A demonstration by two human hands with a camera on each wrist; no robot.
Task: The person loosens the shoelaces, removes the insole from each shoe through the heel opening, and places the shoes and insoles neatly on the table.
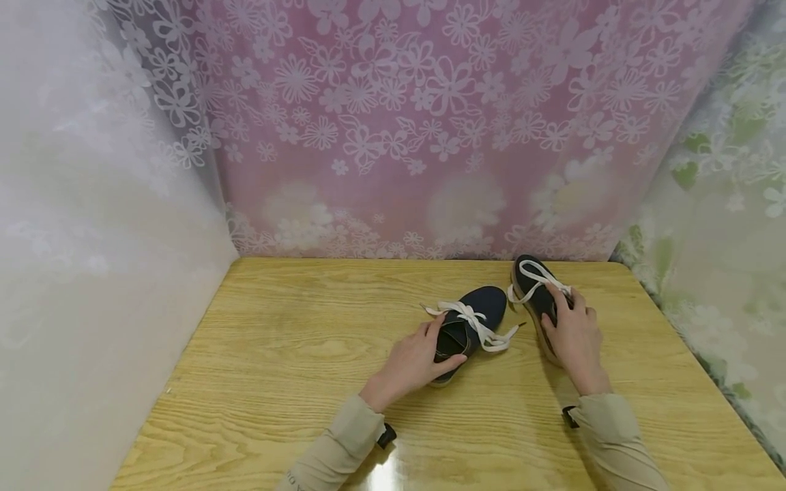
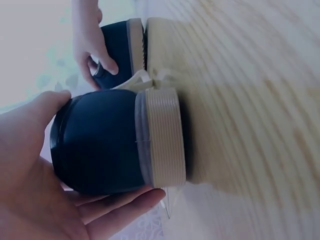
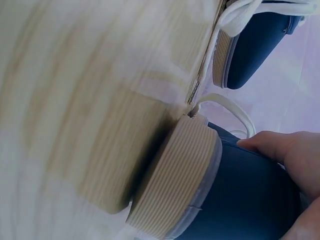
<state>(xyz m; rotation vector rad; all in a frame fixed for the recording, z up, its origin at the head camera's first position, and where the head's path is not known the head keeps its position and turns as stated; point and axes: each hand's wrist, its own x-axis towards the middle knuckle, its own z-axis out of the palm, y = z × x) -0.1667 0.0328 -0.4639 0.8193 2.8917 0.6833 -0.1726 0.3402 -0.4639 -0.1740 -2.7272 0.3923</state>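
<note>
Two dark navy lace-up shoes with white laces and tan ridged soles are on the wooden table. My left hand (image 1: pixel 410 365) grips the left shoe (image 1: pixel 489 301) about its opening, thumb on one side and fingers on the other. In the left wrist view its heel (image 2: pixel 100 145) faces the camera. My right hand (image 1: pixel 578 341) holds the right shoe (image 1: pixel 542 300) by the sides of its opening, partly covering it. A dark shadow lies along the right shoe's sole (image 3: pixel 175 175) in the right wrist view; whether it touches the table I cannot tell. Both toes point away from me.
The wood-grain table (image 1: pixel 295 341) ends at a pink flowered curtain (image 1: pixel 393 136) behind the shoes. Pale fabric (image 1: pixel 110 239) hangs at the left, leafy printed fabric (image 1: pixel 718 239) at the right. Loose lace ends (image 1: pixel 500 341) from the left shoe hang toward the right shoe.
</note>
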